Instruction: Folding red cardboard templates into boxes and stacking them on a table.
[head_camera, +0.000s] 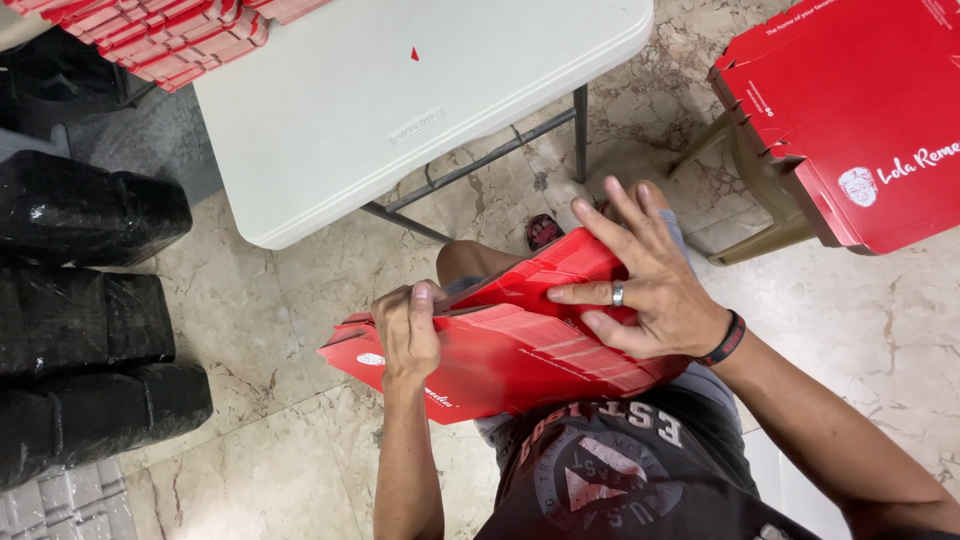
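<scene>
A red cardboard box (520, 350), partly folded, lies across my lap below the table's edge. My left hand (408, 330) grips its near-left side with the thumb on top of a flap. My right hand (645, 280) lies spread flat on the raised right flap, fingers apart, a ring on one finger and a dark band on the wrist. My knee shows just above the box.
A white folding table (400, 110) stands ahead, with a stack of flat red boxes (165, 35) on its far left corner. More red boxes (860, 110) rest on a stool at the right. Black wrapped bundles (85, 330) are piled on the marble floor at the left.
</scene>
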